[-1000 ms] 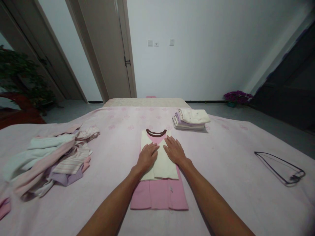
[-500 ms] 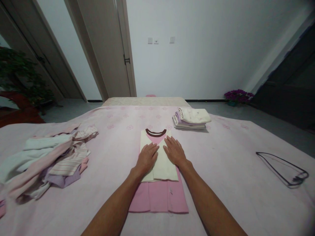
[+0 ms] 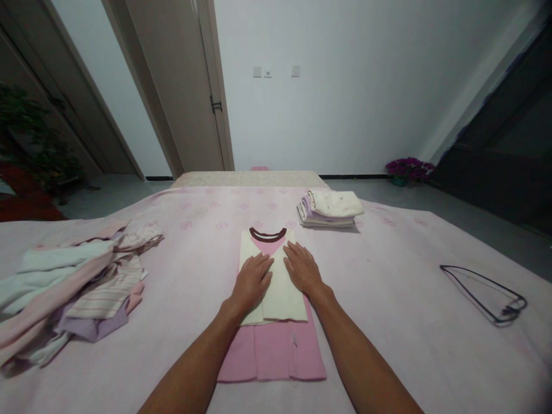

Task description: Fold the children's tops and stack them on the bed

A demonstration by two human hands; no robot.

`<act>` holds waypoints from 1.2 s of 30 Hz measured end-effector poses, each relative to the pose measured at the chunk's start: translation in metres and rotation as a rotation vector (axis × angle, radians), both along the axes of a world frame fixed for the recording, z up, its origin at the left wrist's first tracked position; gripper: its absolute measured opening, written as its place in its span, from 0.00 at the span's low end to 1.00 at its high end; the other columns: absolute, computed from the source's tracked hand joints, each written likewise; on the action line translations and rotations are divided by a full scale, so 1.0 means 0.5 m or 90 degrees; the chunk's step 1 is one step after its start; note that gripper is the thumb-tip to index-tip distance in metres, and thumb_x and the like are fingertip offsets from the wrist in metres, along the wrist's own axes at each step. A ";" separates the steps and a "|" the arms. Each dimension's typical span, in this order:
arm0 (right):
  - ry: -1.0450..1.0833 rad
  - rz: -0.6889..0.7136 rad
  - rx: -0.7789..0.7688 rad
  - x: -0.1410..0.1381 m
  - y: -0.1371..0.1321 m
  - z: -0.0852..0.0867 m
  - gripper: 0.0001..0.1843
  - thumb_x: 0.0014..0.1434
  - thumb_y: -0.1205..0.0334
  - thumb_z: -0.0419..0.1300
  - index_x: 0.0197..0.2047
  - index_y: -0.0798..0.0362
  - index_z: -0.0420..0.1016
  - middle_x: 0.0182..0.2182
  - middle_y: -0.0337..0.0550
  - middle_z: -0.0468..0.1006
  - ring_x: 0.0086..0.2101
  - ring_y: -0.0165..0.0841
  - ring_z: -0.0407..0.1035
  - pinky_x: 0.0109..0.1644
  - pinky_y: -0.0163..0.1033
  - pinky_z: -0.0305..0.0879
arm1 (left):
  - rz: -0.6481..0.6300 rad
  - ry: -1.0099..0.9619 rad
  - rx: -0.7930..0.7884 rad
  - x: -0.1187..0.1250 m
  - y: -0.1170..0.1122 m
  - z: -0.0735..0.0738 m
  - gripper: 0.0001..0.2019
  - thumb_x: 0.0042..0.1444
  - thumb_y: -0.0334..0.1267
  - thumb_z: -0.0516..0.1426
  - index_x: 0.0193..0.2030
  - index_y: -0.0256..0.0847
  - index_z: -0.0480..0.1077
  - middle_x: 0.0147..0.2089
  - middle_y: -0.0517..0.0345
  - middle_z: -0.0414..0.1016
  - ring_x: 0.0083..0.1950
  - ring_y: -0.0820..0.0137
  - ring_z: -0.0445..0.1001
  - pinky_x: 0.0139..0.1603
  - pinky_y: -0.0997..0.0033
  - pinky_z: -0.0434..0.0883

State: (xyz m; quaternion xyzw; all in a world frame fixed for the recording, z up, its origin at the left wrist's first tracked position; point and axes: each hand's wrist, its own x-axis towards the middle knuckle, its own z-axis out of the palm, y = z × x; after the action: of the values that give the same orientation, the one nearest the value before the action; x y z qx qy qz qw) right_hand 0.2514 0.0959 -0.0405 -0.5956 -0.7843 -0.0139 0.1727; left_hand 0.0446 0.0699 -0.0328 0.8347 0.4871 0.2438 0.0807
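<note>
A pink shirt (image 3: 271, 353) with cream sleeves and a dark brown neckband lies in front of me, its collar at the far end. Both sleeves are folded inward over its body, and the pink lower part shows nearest to me. My left hand (image 3: 253, 280) rests flat on the left cream sleeve, fingers stretched toward the collar. On the right cream sleeve lies my right hand (image 3: 303, 269), also flat with its fingers apart. Neither hand grips the cloth. The palms hide part of the sleeves.
A stack of folded clothes (image 3: 332, 208) sits beyond the shirt to the right. Loose, crumpled clothes (image 3: 81, 287) are heaped at the left. A black wire loop (image 3: 483, 293) lies at the right on the pale pink flowered cloth (image 3: 388, 322).
The whole view has shifted slightly, so things appear a little farther left. Both hands stay flat on the shirt, which keeps its folded shape.
</note>
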 end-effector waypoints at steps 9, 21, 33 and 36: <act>0.012 0.007 0.015 0.001 -0.005 0.000 0.24 0.71 0.62 0.43 0.65 0.51 0.66 0.67 0.45 0.64 0.67 0.40 0.53 0.70 0.50 0.48 | -0.004 0.022 0.009 -0.002 -0.001 -0.004 0.20 0.67 0.38 0.51 0.65 0.43 0.66 0.68 0.50 0.66 0.70 0.61 0.62 0.72 0.49 0.56; -0.060 0.090 -0.040 0.006 -0.061 0.022 0.33 0.70 0.50 0.48 0.73 0.55 0.52 0.72 0.52 0.48 0.71 0.44 0.39 0.72 0.57 0.36 | -0.091 0.168 0.022 -0.031 -0.072 0.010 0.33 0.65 0.46 0.54 0.74 0.44 0.51 0.76 0.39 0.44 0.76 0.49 0.43 0.72 0.42 0.51; -0.019 0.277 -0.095 0.053 -0.184 0.070 0.27 0.70 0.58 0.50 0.70 0.49 0.59 0.69 0.49 0.58 0.68 0.41 0.51 0.71 0.55 0.48 | -0.341 0.134 -0.001 -0.133 -0.156 0.039 0.32 0.67 0.49 0.53 0.75 0.49 0.47 0.76 0.45 0.47 0.76 0.53 0.48 0.72 0.42 0.53; 0.017 0.324 -0.030 0.089 -0.204 0.078 0.22 0.70 0.62 0.50 0.65 0.51 0.67 0.63 0.51 0.69 0.63 0.39 0.62 0.68 0.52 0.55 | -0.329 0.052 0.053 -0.190 -0.161 0.046 0.24 0.69 0.38 0.51 0.71 0.49 0.56 0.70 0.46 0.62 0.71 0.61 0.60 0.68 0.55 0.64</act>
State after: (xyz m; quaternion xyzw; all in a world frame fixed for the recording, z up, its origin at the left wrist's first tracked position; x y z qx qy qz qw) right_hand 0.2959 -0.0062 -0.0014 -0.3832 -0.9068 0.0562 0.1667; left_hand -0.0502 -0.0103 -0.0100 0.9433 0.2500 0.2006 0.0862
